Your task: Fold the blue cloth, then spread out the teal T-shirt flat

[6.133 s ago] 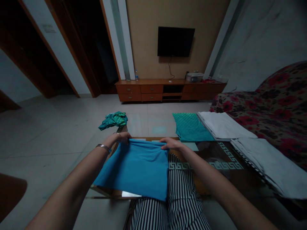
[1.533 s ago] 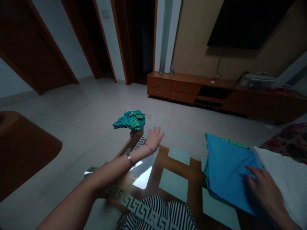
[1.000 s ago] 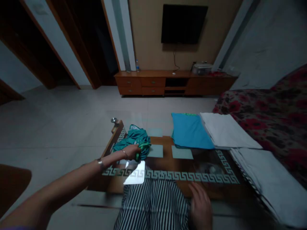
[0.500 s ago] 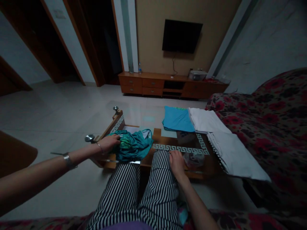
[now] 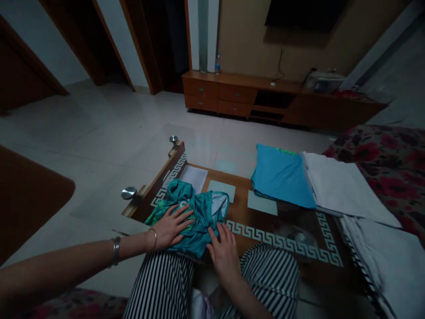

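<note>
A crumpled teal garment (image 5: 199,221) with green patches and a pale lining lies on the glass-topped coffee table (image 5: 237,175), at its near left part. My left hand (image 5: 172,227) rests flat on the garment with its fingers spread. My right hand (image 5: 224,252) touches the garment's near right edge, its fingers stretched out and thumb apart. On the table's right side lies a folded blue garment (image 5: 282,177). Folded white cloth (image 5: 348,188) sits beside it, and a second white folded piece (image 5: 388,261) lies nearer to me.
My knees in striped trousers (image 5: 272,270) are against the table's near side. Round metal knobs (image 5: 129,192) stand at its left end. Beyond the floor is a wooden TV cabinet (image 5: 217,91) with a bottle (image 5: 218,64). A flowered sofa (image 5: 395,177) stands at right.
My right hand has moved left from my knee onto the garment's edge. My left hand has shifted onto the garment's middle and flattened out. The view has tilted down and turned left.
</note>
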A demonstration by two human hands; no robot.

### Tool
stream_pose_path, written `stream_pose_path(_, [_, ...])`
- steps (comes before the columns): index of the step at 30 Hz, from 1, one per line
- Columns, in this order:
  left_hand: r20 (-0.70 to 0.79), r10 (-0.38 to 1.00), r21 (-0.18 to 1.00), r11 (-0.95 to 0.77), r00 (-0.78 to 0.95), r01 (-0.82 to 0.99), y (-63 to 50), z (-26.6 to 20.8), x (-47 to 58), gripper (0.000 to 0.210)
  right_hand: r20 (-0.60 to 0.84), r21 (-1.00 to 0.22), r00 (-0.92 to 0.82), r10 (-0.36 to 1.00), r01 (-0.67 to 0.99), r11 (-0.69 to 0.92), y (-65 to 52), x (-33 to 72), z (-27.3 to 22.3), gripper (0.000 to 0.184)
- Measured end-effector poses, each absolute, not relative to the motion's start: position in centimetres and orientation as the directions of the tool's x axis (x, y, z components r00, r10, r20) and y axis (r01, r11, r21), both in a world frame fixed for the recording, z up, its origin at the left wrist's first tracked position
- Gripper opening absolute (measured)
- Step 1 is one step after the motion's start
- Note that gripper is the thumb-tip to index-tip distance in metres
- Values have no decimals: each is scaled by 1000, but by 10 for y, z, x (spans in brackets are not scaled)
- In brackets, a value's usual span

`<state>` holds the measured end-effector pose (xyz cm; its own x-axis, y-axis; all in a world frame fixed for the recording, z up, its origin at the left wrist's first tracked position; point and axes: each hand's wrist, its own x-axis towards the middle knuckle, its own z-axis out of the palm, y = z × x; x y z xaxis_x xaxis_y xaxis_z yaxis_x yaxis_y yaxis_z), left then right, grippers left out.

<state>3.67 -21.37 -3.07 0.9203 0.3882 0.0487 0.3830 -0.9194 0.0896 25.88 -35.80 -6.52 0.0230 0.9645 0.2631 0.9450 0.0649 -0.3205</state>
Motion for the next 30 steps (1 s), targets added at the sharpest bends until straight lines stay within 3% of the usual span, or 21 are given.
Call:
stream_pose_path(7, [-112,364,196,-904,925,380,-193,-25,36,61,189,-396,18,982,917,59,-343,256,-67,44])
stream_pose_path(14, [-53,375,221,-899,925,378,-205,-23,33,51,306,-448,6,952,883,139,-358,264,-74,37])
stream_pose_path(16, [-45,425,191,-885,904,425,-214,-20,36,43,320,-474,39,946,872,124,-359,262,-68,30])
stream_pose_path(19, [-28,605,153,-784,796,601,-231,-6,47,29,273,-463,108,956,886,32,-363,255,-49,16])
stream_pose_path(21, [-19,690,207,-706,724,678,-241,10,54,22,217,-424,111,970,905,-9,-371,254,-32,10])
stream_pose_path(24, [-2,704,292,-678,710,674,-248,40,58,19,209,-404,160,965,913,-64,-394,270,-11,10])
stream_pose_path(27, [46,683,321,-701,729,637,-244,74,59,24,260,-488,330,907,856,-172,-419,302,8,8])
stream_pose_path(30, [113,690,471,-671,715,573,-235,107,67,30,334,-680,503,797,714,-166,-429,336,36,8])
